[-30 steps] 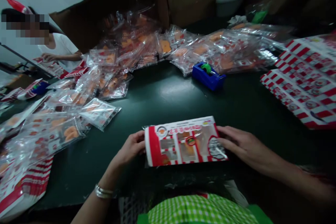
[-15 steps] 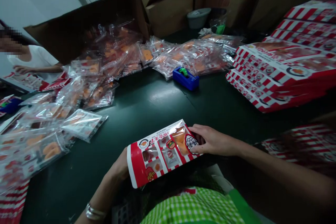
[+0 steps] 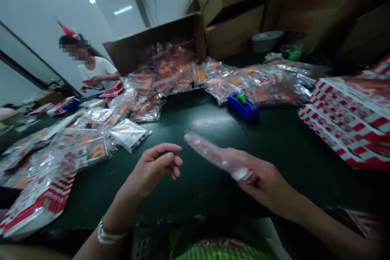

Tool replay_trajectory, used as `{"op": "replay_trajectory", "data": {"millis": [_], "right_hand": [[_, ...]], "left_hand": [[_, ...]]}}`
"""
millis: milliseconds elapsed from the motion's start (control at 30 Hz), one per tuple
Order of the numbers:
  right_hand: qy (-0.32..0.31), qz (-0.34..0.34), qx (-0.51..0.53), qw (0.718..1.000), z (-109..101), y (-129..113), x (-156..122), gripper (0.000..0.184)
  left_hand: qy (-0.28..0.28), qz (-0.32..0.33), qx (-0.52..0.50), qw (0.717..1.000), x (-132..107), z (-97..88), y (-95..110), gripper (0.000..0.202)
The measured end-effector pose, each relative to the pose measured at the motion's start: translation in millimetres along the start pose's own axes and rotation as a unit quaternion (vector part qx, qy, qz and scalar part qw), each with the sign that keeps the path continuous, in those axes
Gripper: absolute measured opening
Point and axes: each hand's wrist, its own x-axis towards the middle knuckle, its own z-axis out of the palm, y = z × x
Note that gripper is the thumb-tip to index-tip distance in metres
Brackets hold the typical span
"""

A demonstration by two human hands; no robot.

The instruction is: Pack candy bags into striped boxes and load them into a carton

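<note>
My right hand (image 3: 263,174) grips a clear plastic packet (image 3: 210,152), seen nearly edge-on and pointing up and left above the dark green table. Motion blurs it, and I cannot make out its contents. To its left, my left hand (image 3: 160,164) hovers empty, fingers loosely bent and apart, with a silver bracelet on the wrist. Flat clear bags with orange toy-like pieces (image 3: 97,150) lie left of that hand. Beyond both hands stands a blue tape dispenser (image 3: 243,107) with a green roll.
Red-and-white striped boxes (image 3: 350,118) are stacked at the right; flat striped cartons (image 3: 39,207) lie at the near left. Many bags spill from a large cardboard box (image 3: 158,34) at the back. A co-worker (image 3: 99,71) handles something red at the far left.
The red-and-white box with windows has left my hands and the middle of the table. My right hand now holds a clear packet; my left is empty. The view has swung left.
</note>
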Motion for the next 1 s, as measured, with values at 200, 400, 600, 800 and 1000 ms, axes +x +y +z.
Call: {"op": "replay_trajectory", "data": {"millis": [200,400,600,800,1000], "right_hand": [[-0.102,0.279,0.434,0.851,7.7,13.6,-12.1,0.051],[0.141,0.303,0.26,0.906,38.2,32.2,-13.9,0.093],[0.019,0.264,0.254,0.93,12.9,33.0,1.5,0.061],[0.028,0.205,0.119,0.971,9.4,32.6,2.6,0.037],[0.111,0.219,0.074,0.967,19.0,32.9,-2.9,0.032]], "left_hand": [[0.006,0.053,0.015,0.998,4.7,5.6,-51.7,0.063],[0.104,-0.019,-0.135,0.985,23.7,29.4,-128.0,0.092],[0.131,0.013,-0.041,0.99,22.9,31.2,-117.5,0.045],[0.1,-0.008,0.048,0.994,21.8,31.9,-112.6,0.019],[0.112,-0.014,-0.009,0.994,28.1,34.2,-105.4,0.025]]}}
